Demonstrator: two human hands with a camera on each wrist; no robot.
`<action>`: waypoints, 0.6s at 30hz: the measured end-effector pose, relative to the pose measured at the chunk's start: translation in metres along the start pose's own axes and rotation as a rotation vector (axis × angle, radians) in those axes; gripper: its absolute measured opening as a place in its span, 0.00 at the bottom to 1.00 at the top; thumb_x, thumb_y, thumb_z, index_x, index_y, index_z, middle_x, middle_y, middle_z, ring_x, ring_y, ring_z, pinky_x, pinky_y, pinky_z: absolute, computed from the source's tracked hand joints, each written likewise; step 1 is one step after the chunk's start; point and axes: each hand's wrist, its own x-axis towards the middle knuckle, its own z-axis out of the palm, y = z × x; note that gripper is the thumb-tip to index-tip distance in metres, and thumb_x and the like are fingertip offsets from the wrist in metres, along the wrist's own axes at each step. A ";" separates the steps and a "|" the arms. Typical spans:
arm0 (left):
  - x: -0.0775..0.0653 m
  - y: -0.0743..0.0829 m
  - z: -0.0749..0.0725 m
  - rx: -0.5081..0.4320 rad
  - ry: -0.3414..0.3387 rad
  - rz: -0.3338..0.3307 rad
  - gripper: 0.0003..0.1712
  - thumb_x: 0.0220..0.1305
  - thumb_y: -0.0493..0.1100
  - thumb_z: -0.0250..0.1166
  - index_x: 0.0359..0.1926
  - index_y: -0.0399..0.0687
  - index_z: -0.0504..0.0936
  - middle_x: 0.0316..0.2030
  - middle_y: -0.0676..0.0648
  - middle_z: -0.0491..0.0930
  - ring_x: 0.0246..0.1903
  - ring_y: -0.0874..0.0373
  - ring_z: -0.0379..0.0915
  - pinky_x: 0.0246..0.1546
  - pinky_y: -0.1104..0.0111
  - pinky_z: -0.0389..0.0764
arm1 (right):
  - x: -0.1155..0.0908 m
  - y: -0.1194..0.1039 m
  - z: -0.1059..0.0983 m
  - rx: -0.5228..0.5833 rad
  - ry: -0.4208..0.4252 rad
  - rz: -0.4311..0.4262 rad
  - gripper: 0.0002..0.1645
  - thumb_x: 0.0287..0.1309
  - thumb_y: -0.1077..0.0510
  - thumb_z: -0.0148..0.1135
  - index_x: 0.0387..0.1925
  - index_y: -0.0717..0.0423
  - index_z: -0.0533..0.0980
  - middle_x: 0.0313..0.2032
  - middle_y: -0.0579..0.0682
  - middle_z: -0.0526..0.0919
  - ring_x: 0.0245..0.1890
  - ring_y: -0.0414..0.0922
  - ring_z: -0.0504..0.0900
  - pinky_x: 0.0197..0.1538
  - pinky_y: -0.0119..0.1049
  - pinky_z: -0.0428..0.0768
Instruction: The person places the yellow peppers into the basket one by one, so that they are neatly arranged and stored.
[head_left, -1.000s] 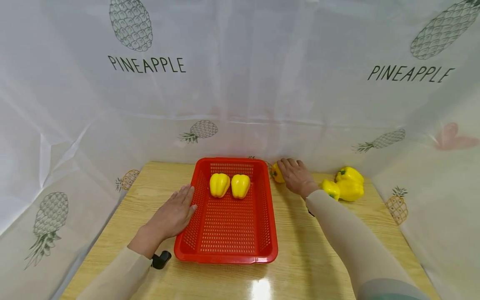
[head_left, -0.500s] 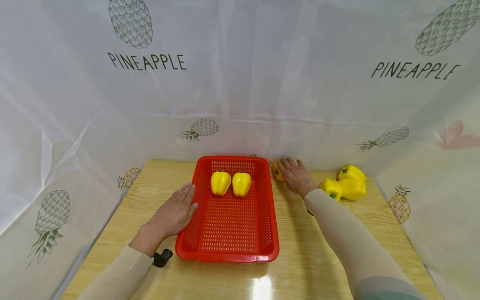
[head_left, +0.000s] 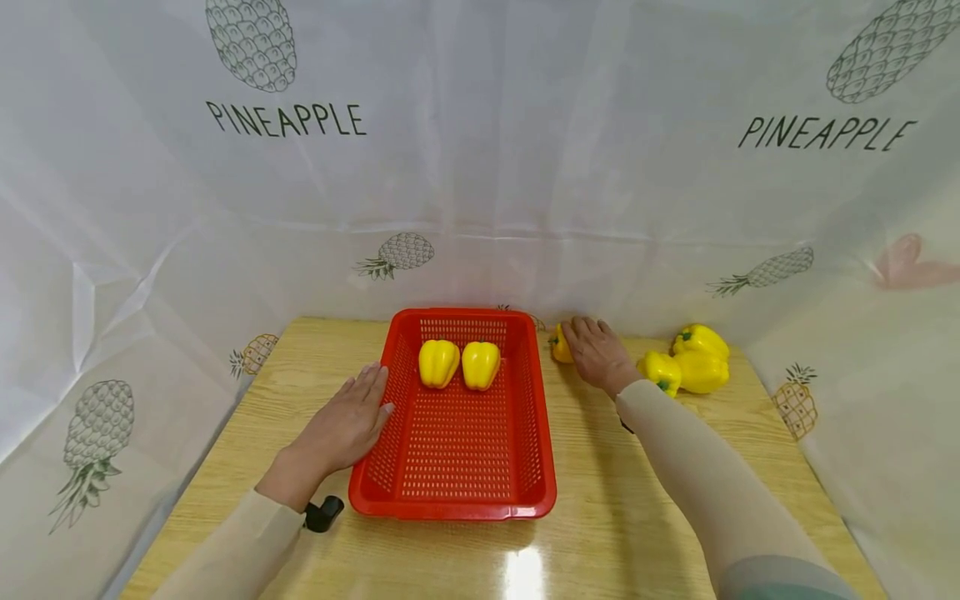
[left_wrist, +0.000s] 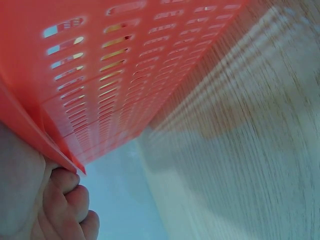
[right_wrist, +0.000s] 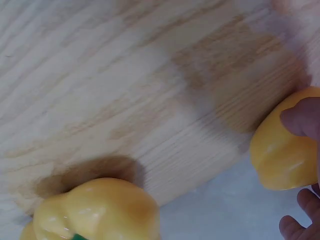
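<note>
In the head view a red perforated basket [head_left: 472, 498] stands at mid-table. Two yellow bell peppers, one on the left [head_left: 438, 364] and one on the right [head_left: 481, 365], lie side by side near its far end. My left hand [head_left: 341, 425] rests along the basket's left rim, fingers straight; the left wrist view has its fingertips [left_wrist: 77, 200] right at the rim. Beyond the basket's right side, my right hand [head_left: 597, 354] holds another bell pepper [head_left: 561, 344], largely covered by the hand. The right wrist view shows my thumb [right_wrist: 302, 117] over that pepper and fingers on its other side.
A cluster of yellow bell peppers [head_left: 703, 372] lies at the table's back right, beside my right forearm. White sheeting [head_left: 480, 167] printed with pineapples rises behind the wooden table [head_left: 600, 533] and along both sides.
My right hand and its bell pepper have shifted slightly right, away from the basket. The cluster's nearest-left pepper has turned a little, showing its green stem. My left hand stays at the rim.
</note>
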 end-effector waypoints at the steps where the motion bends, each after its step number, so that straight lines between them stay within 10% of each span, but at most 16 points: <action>1: 0.000 0.000 0.000 0.000 -0.001 -0.001 0.39 0.83 0.48 0.52 0.80 0.25 0.54 0.80 0.28 0.54 0.80 0.33 0.51 0.79 0.41 0.58 | -0.001 0.000 0.001 0.008 0.002 0.005 0.34 0.76 0.56 0.58 0.75 0.66 0.62 0.66 0.67 0.70 0.67 0.62 0.73 0.70 0.56 0.77; 18: 0.000 0.002 0.000 -0.006 0.015 0.014 0.38 0.83 0.48 0.52 0.79 0.24 0.55 0.79 0.27 0.56 0.80 0.32 0.52 0.79 0.40 0.58 | -0.024 -0.009 0.004 0.076 0.076 0.037 0.44 0.71 0.46 0.67 0.77 0.62 0.62 0.66 0.68 0.72 0.60 0.65 0.78 0.60 0.57 0.83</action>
